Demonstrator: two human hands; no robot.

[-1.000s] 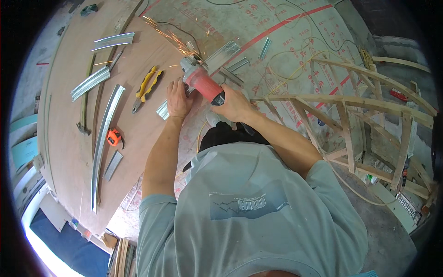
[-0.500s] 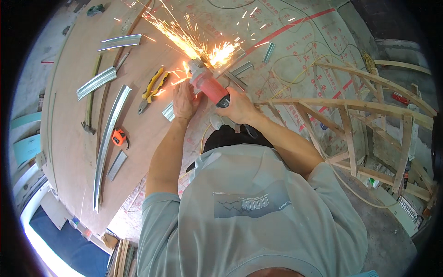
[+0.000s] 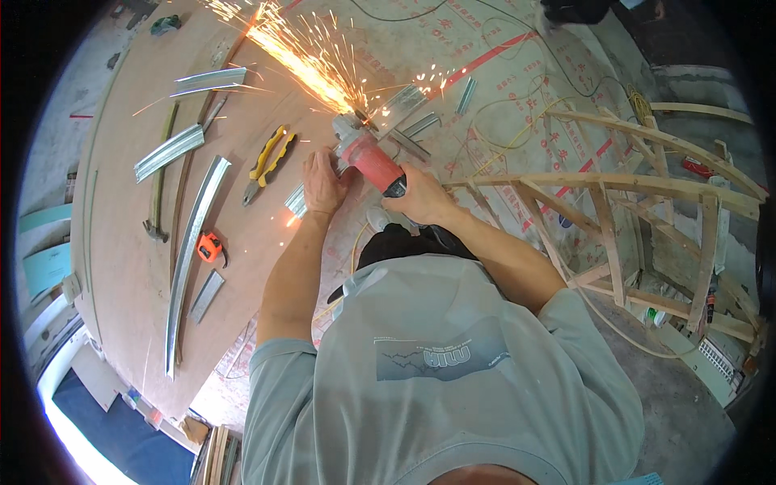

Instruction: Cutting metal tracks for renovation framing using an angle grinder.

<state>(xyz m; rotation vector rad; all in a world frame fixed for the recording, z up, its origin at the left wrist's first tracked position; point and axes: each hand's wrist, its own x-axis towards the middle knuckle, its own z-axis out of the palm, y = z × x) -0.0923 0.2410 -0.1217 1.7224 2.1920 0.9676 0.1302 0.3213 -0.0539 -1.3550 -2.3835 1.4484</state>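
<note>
My right hand (image 3: pixel 424 196) is wrapped around the black rear end of a red angle grinder (image 3: pixel 373 162). At its grey head, sparks (image 3: pixel 311 69) spray up and to the left. My left hand (image 3: pixel 324 184) is closed, pressing down just left of the grinder. A silvery metal channel (image 3: pixel 296 200) shows below that hand, and a length of metal channel (image 3: pixel 404 103) continues beyond the grinder head. The fingertips and the cutting point are partly hidden. Yellow-and-black pliers (image 3: pixel 267 166) lie on the board left of my left hand.
On the wooden board (image 3: pixel 121 267) lie several metal channel pieces (image 3: pixel 194 267), a hammer (image 3: pixel 156 218) and an orange tape measure (image 3: pixel 210 247). To the right stands a curved timber frame (image 3: pixel 606 182). Cables (image 3: pixel 517 141) trail over the printed floor sheet. A dark shape (image 3: pixel 575 10) enters at the top right.
The spark stream has narrowed and the bright burst right of the grinder has shrunk, exposing the channel there. A dark shape has come in at the top right. Both hands stay nearly in place.
</note>
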